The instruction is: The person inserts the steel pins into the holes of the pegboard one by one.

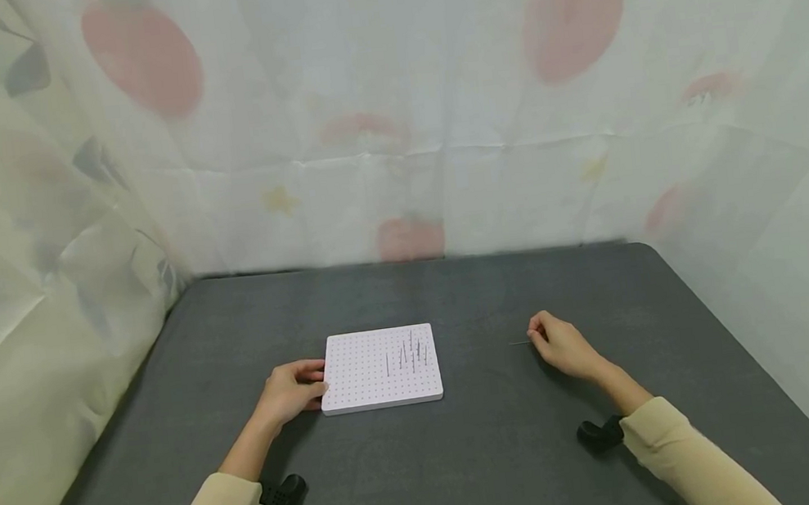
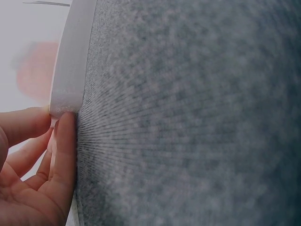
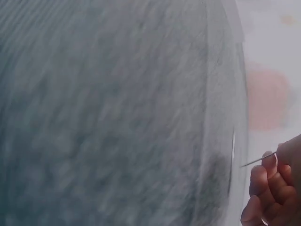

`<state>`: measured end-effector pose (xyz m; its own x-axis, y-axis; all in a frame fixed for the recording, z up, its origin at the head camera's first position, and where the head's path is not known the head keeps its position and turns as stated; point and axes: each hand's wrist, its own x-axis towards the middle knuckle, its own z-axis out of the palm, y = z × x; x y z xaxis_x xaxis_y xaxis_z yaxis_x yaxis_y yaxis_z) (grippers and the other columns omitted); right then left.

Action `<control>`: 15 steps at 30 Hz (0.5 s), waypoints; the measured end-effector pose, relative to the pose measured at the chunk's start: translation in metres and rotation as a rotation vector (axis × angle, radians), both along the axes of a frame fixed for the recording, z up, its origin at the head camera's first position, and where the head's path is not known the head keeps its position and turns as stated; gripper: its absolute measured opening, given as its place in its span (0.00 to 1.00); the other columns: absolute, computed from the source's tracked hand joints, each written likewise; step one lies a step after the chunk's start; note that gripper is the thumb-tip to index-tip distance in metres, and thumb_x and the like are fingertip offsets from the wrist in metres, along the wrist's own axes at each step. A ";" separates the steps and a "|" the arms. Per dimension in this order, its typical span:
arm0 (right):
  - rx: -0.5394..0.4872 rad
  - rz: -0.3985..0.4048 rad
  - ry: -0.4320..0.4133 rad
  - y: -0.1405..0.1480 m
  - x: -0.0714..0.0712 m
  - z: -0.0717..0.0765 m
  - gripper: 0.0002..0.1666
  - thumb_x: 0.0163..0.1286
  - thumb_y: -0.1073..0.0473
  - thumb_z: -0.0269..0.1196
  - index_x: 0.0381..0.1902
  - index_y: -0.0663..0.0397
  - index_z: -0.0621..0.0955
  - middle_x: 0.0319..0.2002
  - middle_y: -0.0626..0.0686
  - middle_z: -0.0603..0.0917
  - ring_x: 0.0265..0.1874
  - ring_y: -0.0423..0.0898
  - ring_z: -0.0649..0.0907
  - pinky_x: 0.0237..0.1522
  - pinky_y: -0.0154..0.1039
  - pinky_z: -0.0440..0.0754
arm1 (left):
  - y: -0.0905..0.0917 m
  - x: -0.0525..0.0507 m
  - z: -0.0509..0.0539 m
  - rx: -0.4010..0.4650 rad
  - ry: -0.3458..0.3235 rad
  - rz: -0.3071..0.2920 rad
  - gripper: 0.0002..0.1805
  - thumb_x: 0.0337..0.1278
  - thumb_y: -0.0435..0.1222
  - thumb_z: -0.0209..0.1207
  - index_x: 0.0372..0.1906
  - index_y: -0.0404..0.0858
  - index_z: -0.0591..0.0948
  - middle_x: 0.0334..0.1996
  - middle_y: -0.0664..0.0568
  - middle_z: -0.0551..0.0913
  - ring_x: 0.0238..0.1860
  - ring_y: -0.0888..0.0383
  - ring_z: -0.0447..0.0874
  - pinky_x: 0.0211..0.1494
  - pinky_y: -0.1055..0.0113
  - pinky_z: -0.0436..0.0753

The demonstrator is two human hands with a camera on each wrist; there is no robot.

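Observation:
A white pegboard (image 1: 358,372) with rows of small holes lies flat on the dark table. Several thin metal pins (image 1: 412,359) stand upright in its right half. At the board's left edge, my left hand (image 1: 291,393) grips the rim; the left wrist view shows thumb and fingertips against the board's corner (image 2: 70,89). Well to the right of the board, my right hand (image 1: 564,347) pinches a thin metal pin (image 1: 519,343) between thumb and fingertips. This pin (image 3: 257,162) points left, away from the fingers, and is apart from the board.
The dark grey table (image 1: 428,472) reaches back to a pale curtain (image 1: 398,187) with faded fruit prints. More curtain hangs along the left and right sides. A black wrist camera (image 1: 284,492) sits on the left wrist, another black wrist camera (image 1: 601,434) on the right.

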<state>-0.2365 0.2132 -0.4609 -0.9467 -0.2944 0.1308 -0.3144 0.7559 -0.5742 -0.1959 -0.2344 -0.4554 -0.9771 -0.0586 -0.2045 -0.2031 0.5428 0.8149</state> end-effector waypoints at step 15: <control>-0.141 0.101 0.008 -0.026 -0.001 0.007 0.04 0.78 0.64 0.49 0.40 0.60 0.69 0.36 0.59 0.82 0.35 0.51 0.84 0.25 0.32 0.74 | 0.000 0.000 -0.002 0.009 0.001 -0.002 0.26 0.57 0.27 0.62 0.63 0.28 0.75 0.48 0.36 0.82 0.36 0.58 0.85 0.38 0.61 0.90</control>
